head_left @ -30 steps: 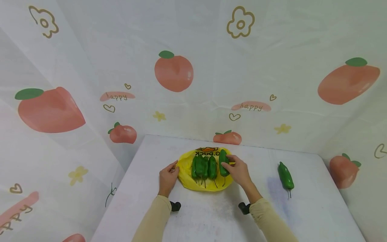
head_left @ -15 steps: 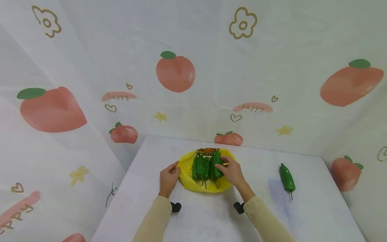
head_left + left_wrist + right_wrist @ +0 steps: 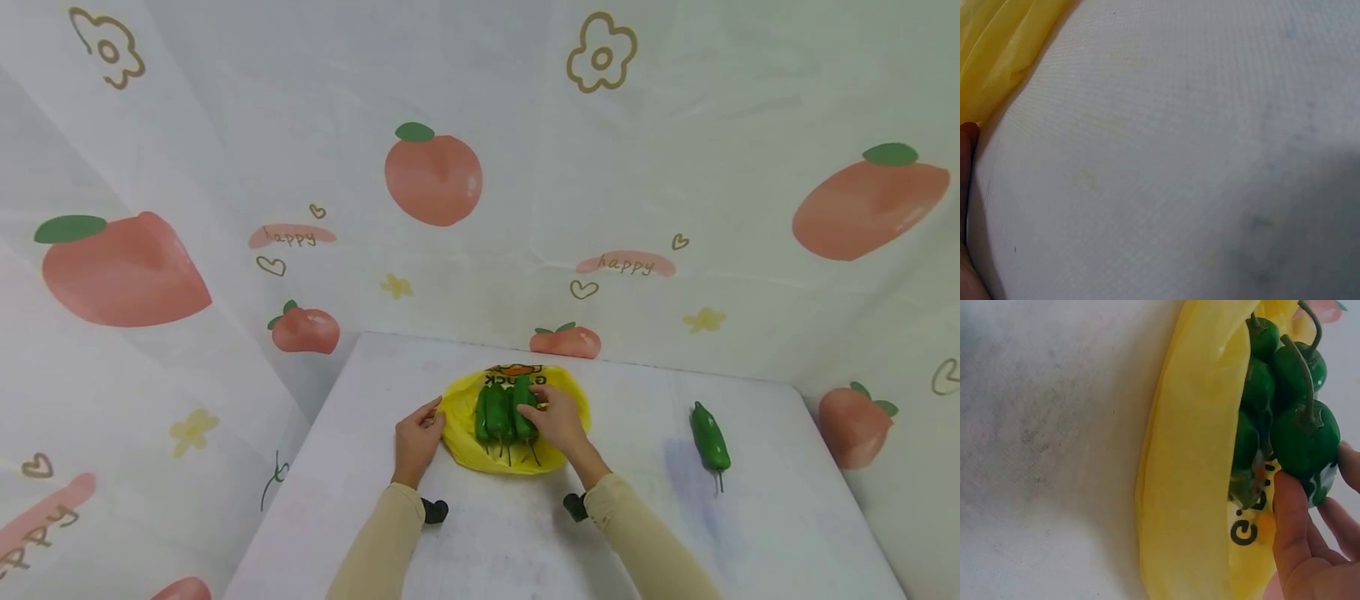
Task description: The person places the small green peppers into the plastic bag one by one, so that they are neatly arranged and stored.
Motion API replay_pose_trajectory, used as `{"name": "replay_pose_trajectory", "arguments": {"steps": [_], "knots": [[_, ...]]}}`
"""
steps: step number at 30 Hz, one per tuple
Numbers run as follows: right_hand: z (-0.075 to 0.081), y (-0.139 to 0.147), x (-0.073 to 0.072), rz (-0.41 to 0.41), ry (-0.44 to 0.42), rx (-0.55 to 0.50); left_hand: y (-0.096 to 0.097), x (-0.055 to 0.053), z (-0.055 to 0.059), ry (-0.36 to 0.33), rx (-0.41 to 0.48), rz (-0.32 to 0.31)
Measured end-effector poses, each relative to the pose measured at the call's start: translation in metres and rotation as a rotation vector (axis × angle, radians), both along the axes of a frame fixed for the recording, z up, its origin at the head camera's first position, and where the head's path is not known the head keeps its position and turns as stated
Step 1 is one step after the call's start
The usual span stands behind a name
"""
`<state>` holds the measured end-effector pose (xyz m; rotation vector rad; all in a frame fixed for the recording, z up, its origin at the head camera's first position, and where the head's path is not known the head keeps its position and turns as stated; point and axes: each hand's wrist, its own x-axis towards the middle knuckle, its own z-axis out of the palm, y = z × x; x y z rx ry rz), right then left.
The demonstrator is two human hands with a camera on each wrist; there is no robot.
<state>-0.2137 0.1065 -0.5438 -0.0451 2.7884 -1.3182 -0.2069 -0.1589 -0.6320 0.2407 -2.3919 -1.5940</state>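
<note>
A yellow plastic bag [image 3: 459,442] with duck print lies wide-mouthed on the white table, with several green peppers [image 3: 495,412] side by side inside it. My left hand [image 3: 417,440] pinches the bag's left rim; the left wrist view catches only a yellow fold [image 3: 1004,50] and a sliver of fingers. With thumb and fingers, my right hand [image 3: 562,423] grips another green pepper [image 3: 522,390] over the right side of the row. In the right wrist view this pepper [image 3: 1304,437] is seen stem end first, on top of others, and the yellow bag wall [image 3: 1191,462] hides part of the pile.
One more green pepper [image 3: 709,437] lies on the right part of the white table [image 3: 487,542], away from the bag. A white cloth [image 3: 510,275] printed with peaches and flowers stands behind the table and along both sides.
My right hand has carried its pepper leftward from the bag's right side, close against the row of other peppers. My left hand stays at the bag's left rim.
</note>
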Motion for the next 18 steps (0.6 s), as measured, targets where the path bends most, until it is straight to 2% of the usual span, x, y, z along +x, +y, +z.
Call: {"name": "replay_pose_trajectory", "arguments": {"steps": [10, 18], "knots": [[-0.0012, -0.0069, -0.0026, -0.024, -0.009, -0.002, -0.0004, 0.0005, 0.0041, -0.005, -0.006, 0.001], [-0.0031, -0.0087, -0.0041, -0.014, -0.005, 0.019, -0.001, -0.0008, -0.003, 0.027, 0.0, 0.005]]}}
